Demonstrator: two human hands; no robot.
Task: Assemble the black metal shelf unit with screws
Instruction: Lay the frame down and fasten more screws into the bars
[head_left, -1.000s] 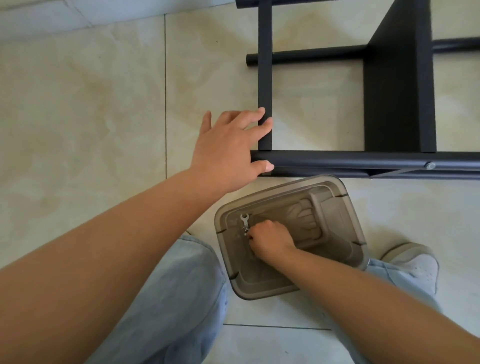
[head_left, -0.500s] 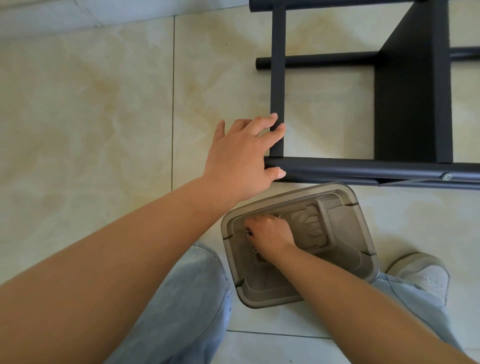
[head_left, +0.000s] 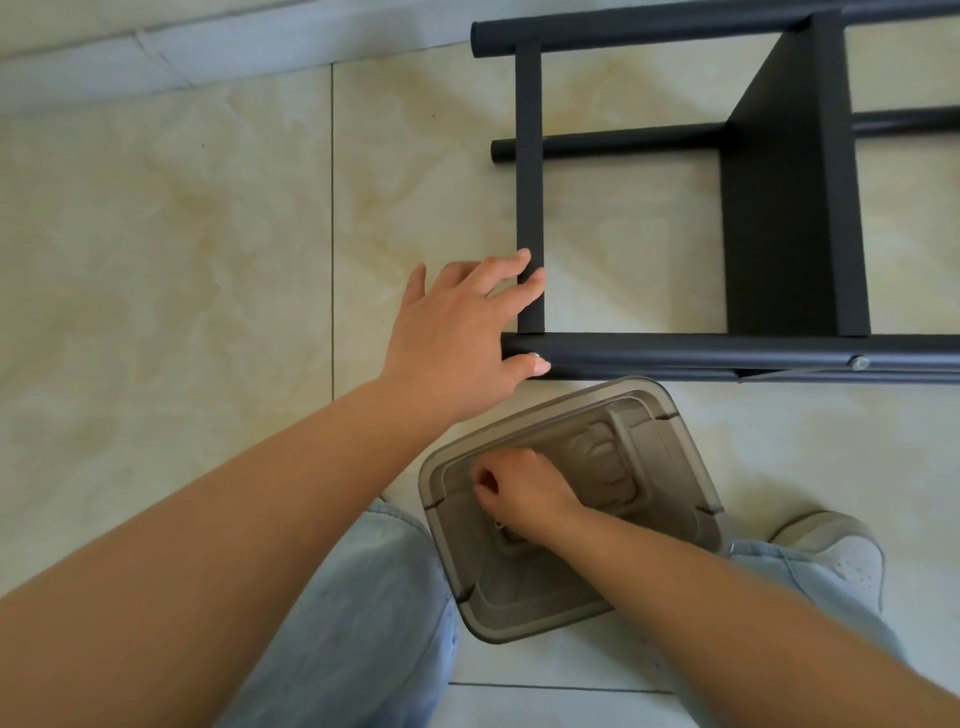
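Note:
The black metal shelf unit (head_left: 789, 208) lies on its side on the tiled floor. My left hand (head_left: 462, 338) rests on its near left corner, fingers laid over the cross bar (head_left: 530, 156) and thumb against the front tube (head_left: 701, 351). A silver screw head (head_left: 860, 362) sits in that tube further right. My right hand (head_left: 519, 488) is inside the grey translucent tray (head_left: 675, 441) just below the frame, its fingers curled and pinching a small metal part; a silver bit (head_left: 498, 525) shows under the fingers, the rest is hidden.
My knees in light blue jeans (head_left: 363, 597) flank the tray, and a grey shoe (head_left: 841, 556) is at the right. Beige floor tiles spread to the left, and a wall base runs along the top left.
My right hand slid left over the small wrench and screws in the tray and curled around them. The left hand kept its place on the frame corner.

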